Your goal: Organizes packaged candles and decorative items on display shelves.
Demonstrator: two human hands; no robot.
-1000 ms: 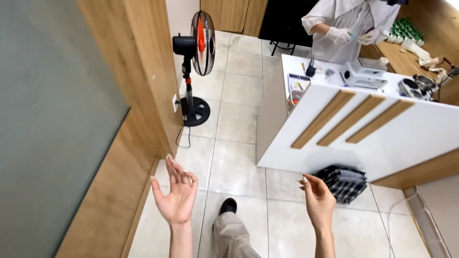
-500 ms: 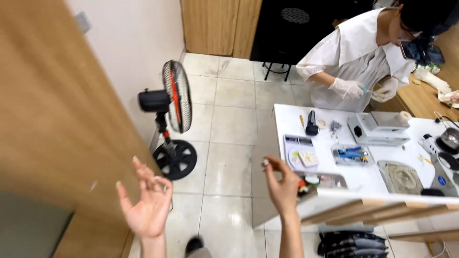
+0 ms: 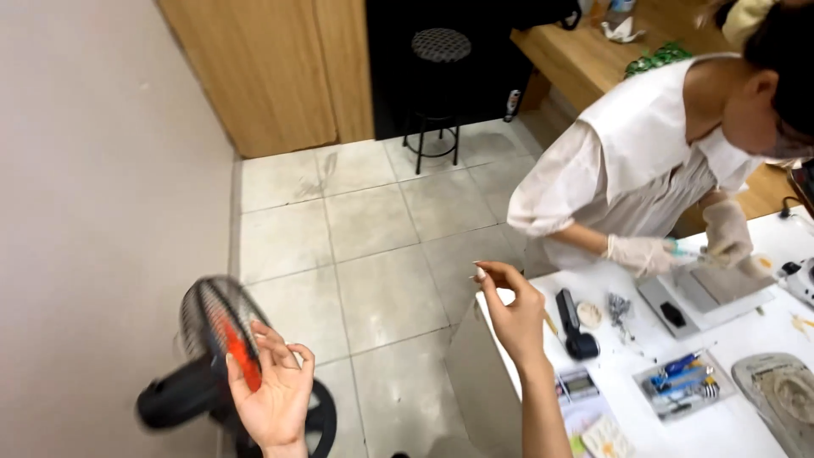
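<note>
- I look down on a pale tiled floor (image 3: 373,254), with a plain wall on my left, wood panelling ahead and a black stool (image 3: 439,51) in a dark opening.
- A white desk (image 3: 763,424) fills the lower right; a person in a white coat (image 3: 644,153) works at it in gloves.
- My left hand (image 3: 275,399) is raised palm up, fingers spread and loosely curled, holding nothing, just in front of a black standing fan (image 3: 216,339) with red blades.
- My right hand (image 3: 513,309) is lifted near the desk corner, thumb and forefinger pinched narrow; something tiny may sit between them, but I cannot tell.
- A black handheld tool (image 3: 575,326) lies on the desk just beside that hand.
</note>
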